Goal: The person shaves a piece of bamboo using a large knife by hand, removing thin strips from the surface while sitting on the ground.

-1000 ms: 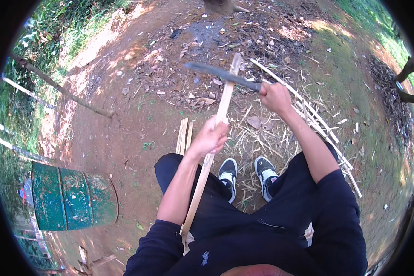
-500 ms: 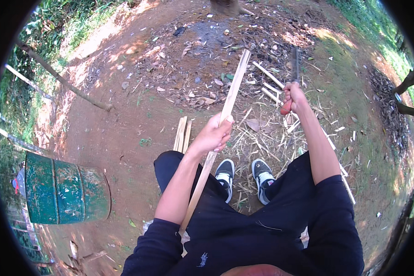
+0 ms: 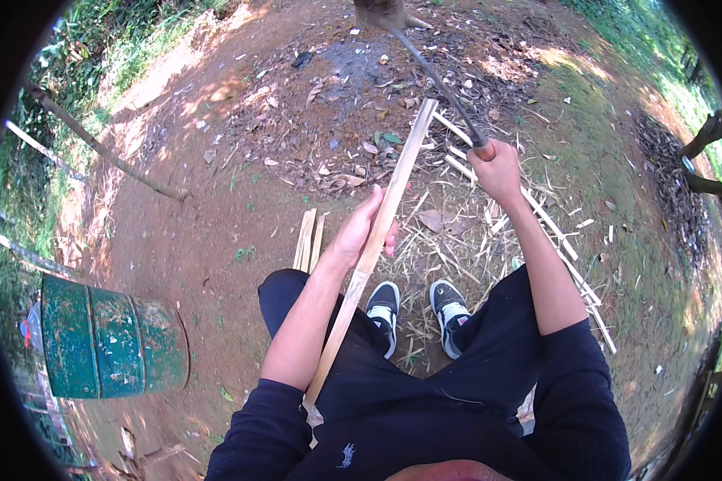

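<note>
Up goes the right hand [image 3: 499, 170], fingers tight around the knife [image 3: 437, 80]; left hand [image 3: 365, 232] grips the stick [image 3: 377, 232]. Green drum [image 3: 108, 337] on its side, contents hidden.

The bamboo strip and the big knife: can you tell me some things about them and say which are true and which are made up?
1. The left hand holds the long bamboo strip. True.
2. The right hand is empty. False: it grips the handle of a long dark blade raised away from the person.
3. The blade is resting on the strip. False: it is lifted clear of it.
4. A green metal drum lies on its side to the person's left. True.
5. The person is barefoot. False: they wear black shoes with white soles.
6. More bamboo strips lie on the bare ground. True.
</note>
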`<state>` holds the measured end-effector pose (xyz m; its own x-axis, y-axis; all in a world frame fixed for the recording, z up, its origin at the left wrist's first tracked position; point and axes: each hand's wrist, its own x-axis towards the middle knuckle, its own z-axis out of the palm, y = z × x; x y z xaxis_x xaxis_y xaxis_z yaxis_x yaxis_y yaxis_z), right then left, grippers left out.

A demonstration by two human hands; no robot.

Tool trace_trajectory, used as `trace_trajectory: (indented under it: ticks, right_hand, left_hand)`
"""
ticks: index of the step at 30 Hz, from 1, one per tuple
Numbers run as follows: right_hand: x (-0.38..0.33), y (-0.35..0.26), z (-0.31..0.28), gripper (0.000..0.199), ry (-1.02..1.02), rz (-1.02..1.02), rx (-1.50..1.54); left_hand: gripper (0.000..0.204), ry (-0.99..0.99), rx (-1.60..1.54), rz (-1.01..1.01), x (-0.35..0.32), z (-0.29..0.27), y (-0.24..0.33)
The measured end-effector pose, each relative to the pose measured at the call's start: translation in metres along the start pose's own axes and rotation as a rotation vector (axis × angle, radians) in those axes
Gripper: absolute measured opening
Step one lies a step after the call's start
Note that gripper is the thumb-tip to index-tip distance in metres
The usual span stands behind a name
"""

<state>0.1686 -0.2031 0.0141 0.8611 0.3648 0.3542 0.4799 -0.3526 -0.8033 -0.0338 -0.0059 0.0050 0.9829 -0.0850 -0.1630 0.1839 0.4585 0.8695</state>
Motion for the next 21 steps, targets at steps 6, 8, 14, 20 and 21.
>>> trace_trajectory:
  ticks: [6,8,14,20,21]
  right_hand:
    - [-0.006,-0.003,0.0,0.018,-0.096,-0.22,-0.161]
    - [-0.009,-0.003,0.001,0.014,-0.163,-0.254,-0.261]
    - [-0.019,-0.007,0.009,0.013,-0.198,-0.419,-0.493]
    - [-0.027,-0.016,0.02,0.013,-0.215,-0.536,-0.495]
    - [-0.027,-0.015,0.024,0.013,-0.21,-0.551,-0.489]
  left_hand:
    - [0.054,0.238,-0.235,-0.03,0.016,0.037,0.004]
    - [0.052,-0.107,-0.281,0.025,0.011,0.02,-0.003]
    - [0.032,-0.066,-0.034,-0.021,0.002,0.022,-0.012]
    - [0.026,0.085,0.115,0.02,-0.005,0.025,-0.021]
    - [0.026,0.108,0.159,0.026,-0.007,0.026,-0.023]
